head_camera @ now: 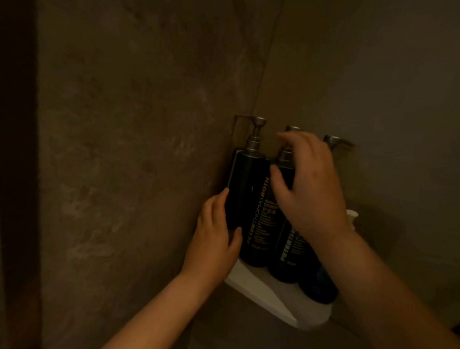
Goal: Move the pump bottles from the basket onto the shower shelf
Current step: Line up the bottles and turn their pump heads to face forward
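Three black pump bottles stand on the white corner shower shelf (pixel 273 298). Left hand (pixel 215 237) wraps its grip round the left bottle (pixel 245 198); right hand (pixel 311 187) curls loosely over the middle bottle (pixel 286 251), grip unclear.

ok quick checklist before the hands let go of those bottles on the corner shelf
1. All three bottles on the shelf: ok, bases on it.
2. Left bottle upright: ok, left hand on its lower side.
3. Middle bottle steady: cannot tell, right hand covers its pump and shoulder.
4. Right bottle clear of the front edge: not ok, it stands near the rim.
5. Pump spouts aligned: not ok, left and right ones point opposite ways.
6. Basket emptied: cannot tell, not in view.
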`<state>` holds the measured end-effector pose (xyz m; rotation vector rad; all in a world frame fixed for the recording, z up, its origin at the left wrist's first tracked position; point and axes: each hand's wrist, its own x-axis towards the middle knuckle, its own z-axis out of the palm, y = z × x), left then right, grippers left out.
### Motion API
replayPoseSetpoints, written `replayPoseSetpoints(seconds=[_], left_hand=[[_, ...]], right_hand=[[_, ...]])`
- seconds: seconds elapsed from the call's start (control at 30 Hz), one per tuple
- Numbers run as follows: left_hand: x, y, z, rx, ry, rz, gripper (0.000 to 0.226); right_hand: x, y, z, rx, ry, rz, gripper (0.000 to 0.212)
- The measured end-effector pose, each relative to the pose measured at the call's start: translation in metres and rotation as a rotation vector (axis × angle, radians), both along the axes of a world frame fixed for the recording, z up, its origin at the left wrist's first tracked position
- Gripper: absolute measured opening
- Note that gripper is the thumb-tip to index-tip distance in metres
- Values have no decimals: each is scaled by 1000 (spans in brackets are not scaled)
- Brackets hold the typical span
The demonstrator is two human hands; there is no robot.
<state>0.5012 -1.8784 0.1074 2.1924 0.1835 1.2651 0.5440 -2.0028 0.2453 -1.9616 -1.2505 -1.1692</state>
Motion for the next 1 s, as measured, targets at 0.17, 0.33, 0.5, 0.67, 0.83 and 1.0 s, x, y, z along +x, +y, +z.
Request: replayPoseSetpoints(seconds=[0.17,0.33,0.5,0.67,0.83,1.0], left_hand=[[7,3,-3,-69,9,-57,77],[10,7,-1,-67,-3,-59,77],[9,8,-2,-88,-16,-96,77],[4,9,-4,-73,-7,-102,79],[-7,9,-6,-137,-44,-117,80],[-22,5,-7,-142,-36,-154,78]], right_hand=[[14,27,46,-177,-116,-150,40],[25,53,63,-335,-71,-239,38],[28,66,74,-429,-36,-285,27],[23,65,82,-436,20,-264,28],[14,58,83,-385,99,-169,27],[7,44,85,-357,136,-85,24]])
